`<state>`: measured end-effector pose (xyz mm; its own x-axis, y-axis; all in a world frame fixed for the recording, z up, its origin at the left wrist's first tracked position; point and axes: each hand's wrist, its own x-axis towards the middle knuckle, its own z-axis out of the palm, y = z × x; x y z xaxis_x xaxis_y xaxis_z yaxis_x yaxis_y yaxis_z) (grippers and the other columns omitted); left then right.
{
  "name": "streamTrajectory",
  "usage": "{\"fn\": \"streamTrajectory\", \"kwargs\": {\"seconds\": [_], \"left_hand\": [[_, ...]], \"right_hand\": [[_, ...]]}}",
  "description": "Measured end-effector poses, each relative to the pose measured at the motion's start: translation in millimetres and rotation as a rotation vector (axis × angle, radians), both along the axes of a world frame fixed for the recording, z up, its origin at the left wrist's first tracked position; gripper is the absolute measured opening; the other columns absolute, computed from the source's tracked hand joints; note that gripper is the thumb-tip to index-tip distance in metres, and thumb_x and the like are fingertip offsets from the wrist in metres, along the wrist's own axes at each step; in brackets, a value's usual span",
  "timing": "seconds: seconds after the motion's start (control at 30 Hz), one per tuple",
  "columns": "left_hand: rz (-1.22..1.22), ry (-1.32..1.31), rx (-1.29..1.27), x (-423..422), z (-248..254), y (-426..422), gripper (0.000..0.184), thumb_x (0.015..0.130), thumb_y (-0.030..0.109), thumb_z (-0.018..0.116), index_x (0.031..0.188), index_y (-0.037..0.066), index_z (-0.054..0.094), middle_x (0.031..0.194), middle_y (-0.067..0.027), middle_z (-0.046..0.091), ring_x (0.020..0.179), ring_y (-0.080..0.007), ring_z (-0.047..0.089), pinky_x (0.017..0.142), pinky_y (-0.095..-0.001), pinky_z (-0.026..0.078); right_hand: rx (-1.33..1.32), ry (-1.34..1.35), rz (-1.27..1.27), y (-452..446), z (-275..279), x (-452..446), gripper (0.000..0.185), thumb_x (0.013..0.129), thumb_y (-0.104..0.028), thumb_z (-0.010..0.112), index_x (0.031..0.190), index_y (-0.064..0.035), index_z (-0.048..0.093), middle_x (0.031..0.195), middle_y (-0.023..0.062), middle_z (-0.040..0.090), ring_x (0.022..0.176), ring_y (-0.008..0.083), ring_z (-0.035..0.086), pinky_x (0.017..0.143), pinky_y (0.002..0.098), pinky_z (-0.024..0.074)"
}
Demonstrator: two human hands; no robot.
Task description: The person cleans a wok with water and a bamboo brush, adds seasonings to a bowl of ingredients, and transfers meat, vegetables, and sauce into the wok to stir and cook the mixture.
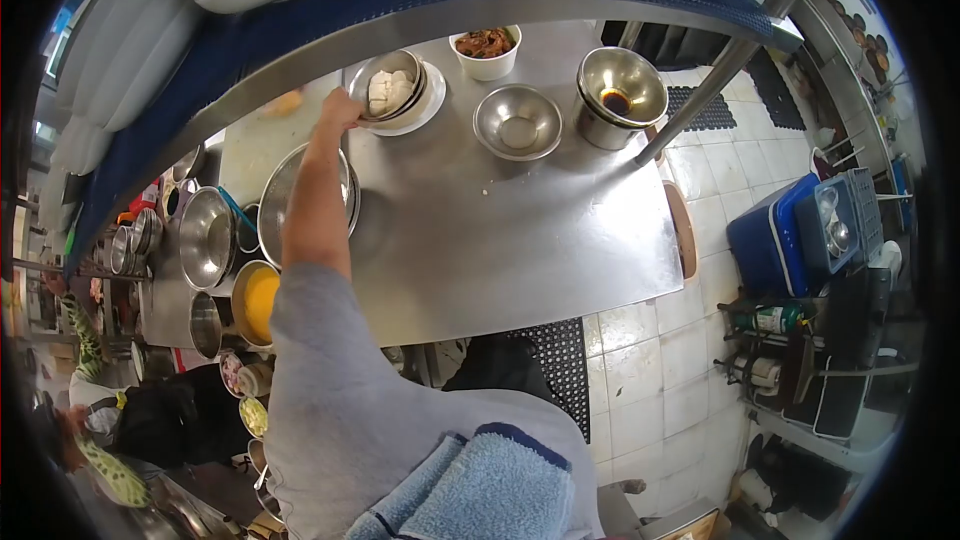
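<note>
My left hand (pixel 343 110) is closed on the rim of a steel bowl (pixel 408 62) near the table's back edge, its arm stretched forward. White chunks (pixel 388 92) lie in this bowl, which is stacked in other bowls over a white plate (pixel 432 105). To the right are a white tub (pixel 487 68) of brown food and a shallow steel bowl (pixel 517 122) with something pale at its bottom. Farther right, a steel bowl (pixel 622 85) with a little dark liquid sits on a steel container. My right hand is not in view.
Overhead runs a metal shelf (pixel 480 8) with white dishes, held by a slanted post (pixel 700 100). Large steel bowls (pixel 207 238) and a pan of yellow liquid (pixel 262 302) stand left. Another person (pixel 100 410) is at the lower left. A blue cooler (pixel 775 240) stands right.
</note>
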<state>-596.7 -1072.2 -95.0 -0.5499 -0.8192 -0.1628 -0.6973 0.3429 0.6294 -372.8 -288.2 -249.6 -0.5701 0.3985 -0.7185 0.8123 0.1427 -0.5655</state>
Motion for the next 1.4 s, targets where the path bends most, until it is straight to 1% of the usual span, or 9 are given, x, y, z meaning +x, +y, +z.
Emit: {"fn": "streamTrajectory", "kwargs": {"seconds": [0.13, 0.23, 0.43, 0.53, 0.73, 0.83, 1.03, 1.27, 1.4], "left_hand": [[-0.022, -0.099, -0.173, 0, -13, -8, 0.038, 0.066, 0.014, 0.067, 0.099, -0.005, 0.062, 0.094, -0.0215, 0.068, 0.083, -0.0332, 0.069, 0.071, -0.0379, 0.057], [-0.017, -0.17, -0.584, -4, -11, -5, 0.036, 0.065, 0.016, 0.066, 0.094, -0.004, 0.065, 0.093, -0.0235, 0.068, 0.086, -0.035, 0.069, 0.078, -0.0374, 0.055], [0.051, -0.308, -0.284, -15, 11, -14, 0.023, 0.067, 0.015, 0.064, 0.081, -0.002, 0.068, 0.093, -0.0232, 0.069, 0.085, -0.033, 0.069, 0.078, -0.0363, 0.055], [0.041, -0.179, -0.11, -22, 12, -25, 0.016, 0.069, 0.012, 0.065, 0.075, -0.002, 0.066, 0.079, -0.0179, 0.069, 0.074, -0.0295, 0.068, 0.069, -0.035, 0.056], [0.145, 0.381, 0.58, -8, 23, -16, 0.006, 0.08, 0.005, 0.06, 0.08, 0.0, 0.06, 0.069, -0.0067, 0.055, 0.062, -0.0163, 0.057, 0.054, -0.0238, 0.05], [0.011, 0.626, 0.671, 3, 29, -10, 0.003, 0.083, 0.004, 0.056, 0.083, 0.001, 0.056, 0.074, -0.0063, 0.054, 0.063, -0.0141, 0.055, 0.055, -0.0239, 0.049], [0.11, 1.086, 0.693, 30, 81, 25, 0.01, 0.081, -0.002, 0.054, 0.082, 0.008, 0.054, 0.074, -0.0039, 0.05, 0.058, -0.0153, 0.05, 0.052, -0.0257, 0.044], [-0.04, 0.83, 0.743, 79, 73, 107, 0.026, 0.077, 0.0, 0.059, 0.1, 0.012, 0.056, 0.071, 0.0012, 0.054, 0.054, -0.0104, 0.049, 0.048, -0.0259, 0.04], [0.222, 0.773, 0.952, 89, 62, 208, 0.029, 0.073, 0.003, 0.061, 0.1, 0.012, 0.058, 0.068, 0.0024, 0.053, 0.047, -0.0093, 0.046, 0.042, -0.0227, 0.032]], "right_hand": [[0.003, 0.002, 0.002, 3, 0, 0, 0.025, 0.092, -0.018, 0.055, 0.112, -0.0035, 0.054, 0.062, 0.0003, 0.045, 0.049, 0.0097, 0.043, 0.043, 0.025, 0.0364], [0.008, 0.0, -0.01, 5, 1, 2, 0.025, 0.092, -0.019, 0.055, 0.112, -0.0039, 0.054, 0.062, 0.0001, 0.045, 0.049, 0.0096, 0.043, 0.042, 0.025, 0.036], [0.02, 0.003, -0.016, 8, 4, 5, 0.025, 0.092, -0.02, 0.055, 0.113, -0.0045, 0.055, 0.061, -0.0004, 0.044, 0.048, 0.0093, 0.042, 0.042, 0.0249, 0.0353], [0.023, 0.006, -0.025, 9, 4, 6, 0.026, 0.092, -0.02, 0.055, 0.113, -0.0049, 0.055, 0.061, -0.0006, 0.044, 0.048, 0.0091, 0.042, 0.041, 0.0249, 0.035], [0.03, -0.001, -0.02, 8, 5, 8, 0.026, 0.092, -0.021, 0.055, 0.113, -0.0055, 0.055, 0.06, -0.0011, 0.044, 0.047, 0.0088, 0.041, 0.041, 0.0249, 0.0343], [0.03, 0.006, -0.021, 7, 5, 7, 0.027, 0.092, -0.022, 0.055, 0.114, -0.0059, 0.055, 0.059, -0.0014, 0.043, 0.047, 0.0087, 0.041, 0.04, 0.0249, 0.034], [0.036, 0.01, -0.026, 10, 7, 7, 0.027, 0.093, -0.023, 0.056, 0.114, -0.0065, 0.055, 0.059, -0.0019, 0.043, 0.046, 0.0084, 0.04, 0.04, 0.0248, 0.0333], [0.048, 0.029, -0.053, 8, 9, 1, 0.028, 0.093, -0.024, 0.056, 0.115, -0.0073, 0.055, 0.058, -0.0024, 0.042, 0.045, 0.008, 0.039, 0.039, 0.0248, 0.0325], [0.082, 0.042, -0.089, 20, 17, 6, 0.028, 0.093, -0.025, 0.056, 0.115, -0.0078, 0.056, 0.057, -0.0028, 0.042, 0.045, 0.0078, 0.039, 0.039, 0.0248, 0.032]]}}
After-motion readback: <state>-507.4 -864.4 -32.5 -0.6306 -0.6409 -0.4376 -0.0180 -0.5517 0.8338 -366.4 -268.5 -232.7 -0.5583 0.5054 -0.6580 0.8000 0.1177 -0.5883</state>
